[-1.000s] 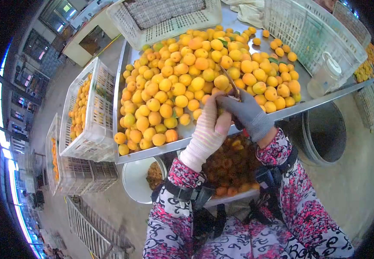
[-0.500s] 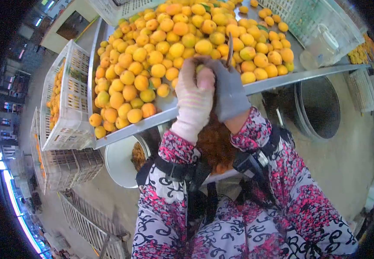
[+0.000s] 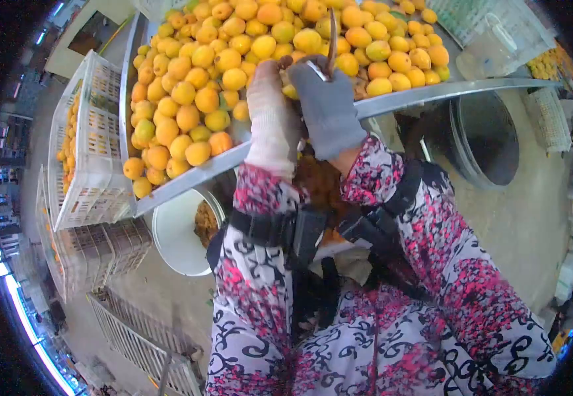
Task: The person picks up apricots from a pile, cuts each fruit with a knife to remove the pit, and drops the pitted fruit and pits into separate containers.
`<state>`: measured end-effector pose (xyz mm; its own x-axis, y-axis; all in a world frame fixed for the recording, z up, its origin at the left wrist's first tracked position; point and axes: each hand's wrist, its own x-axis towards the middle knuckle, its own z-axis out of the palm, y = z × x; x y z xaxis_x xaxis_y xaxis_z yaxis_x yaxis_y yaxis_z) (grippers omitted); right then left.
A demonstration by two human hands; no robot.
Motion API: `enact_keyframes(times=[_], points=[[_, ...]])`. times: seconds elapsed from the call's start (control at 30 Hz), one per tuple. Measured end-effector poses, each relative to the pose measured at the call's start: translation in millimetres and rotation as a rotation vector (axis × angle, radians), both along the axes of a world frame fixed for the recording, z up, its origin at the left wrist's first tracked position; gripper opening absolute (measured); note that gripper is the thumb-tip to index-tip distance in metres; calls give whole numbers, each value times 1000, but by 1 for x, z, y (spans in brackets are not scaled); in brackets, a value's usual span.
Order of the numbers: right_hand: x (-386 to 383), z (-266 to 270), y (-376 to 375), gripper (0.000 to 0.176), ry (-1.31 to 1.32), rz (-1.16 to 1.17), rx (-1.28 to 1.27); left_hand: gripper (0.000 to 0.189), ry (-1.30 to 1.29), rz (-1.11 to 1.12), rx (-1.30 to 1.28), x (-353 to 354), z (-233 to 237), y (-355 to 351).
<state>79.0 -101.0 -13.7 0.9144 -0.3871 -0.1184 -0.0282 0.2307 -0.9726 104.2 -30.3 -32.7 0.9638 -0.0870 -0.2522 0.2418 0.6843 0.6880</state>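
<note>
left hand (image 3: 270, 125), striped knit glove, was curled shut round 1 apricot (image 3: 291, 91); only a yellow sliver of it showed between the 2 gloves, at the near rim of the metal table (image 3: 431, 91); right hand (image 3: 328, 109), grey glove, was clenched on the knife (image 3: 331, 36) handle, touching the left; handling, judged: fruit light, soft, bruised easily, skin likely slick once cut; best cupped round its middle by fingertips, not squeezed; knife stiff and thin, to be held by the handle only, blade clear of the knit glove; knife long axis ran near upright in view, tip pointing away from the body over the apricot pile (image 3: 233, 59); apricot roundish, its own axis and seam direction could not be told; white bowl (image 3: 174, 231) sat below the table edge, crate (image 3: 95, 132) to the left.
</note>
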Motion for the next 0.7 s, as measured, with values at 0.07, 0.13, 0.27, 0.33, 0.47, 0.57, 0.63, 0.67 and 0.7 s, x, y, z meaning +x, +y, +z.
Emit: enact_keyframes(times=[0.07, 0.13, 0.27, 0.33, 0.47, 0.57, 0.63, 0.67, 0.7], points=[[1, 10, 1, 25, -174, 69, 70, 38, -265, -13, 334, 10, -21, 8], [9, 17, -10, 24, -92, 120, 229, 39, -491, -4, 606, 25, -23, 13], [7, 27, -47, 22, 46, 374, 393, 45, -108, -56, 322, -9, 32, 14], [3, 36, -60, 28, 129, 625, 336, 55, -33, -123, 155, -7, 31, 27], [-6, 28, -51, 42, -72, 756, 15, 55, 18, -141, 142, -17, 32, 32], [0, 7, -51, 46, -19, 869, -350, 55, 63, -96, 257, -22, 35, 33], [-3, 15, -56, 47, 107, 921, -394, 56, 61, -130, 156, -19, 24, 37], [-4, 20, -56, 47, 143, 932, -382, 55, 54, -107, 184, -21, 26, 37], [-5, 25, -58, 46, 181, 943, -370, 54, 48, -84, 211, -23, 26, 35]])
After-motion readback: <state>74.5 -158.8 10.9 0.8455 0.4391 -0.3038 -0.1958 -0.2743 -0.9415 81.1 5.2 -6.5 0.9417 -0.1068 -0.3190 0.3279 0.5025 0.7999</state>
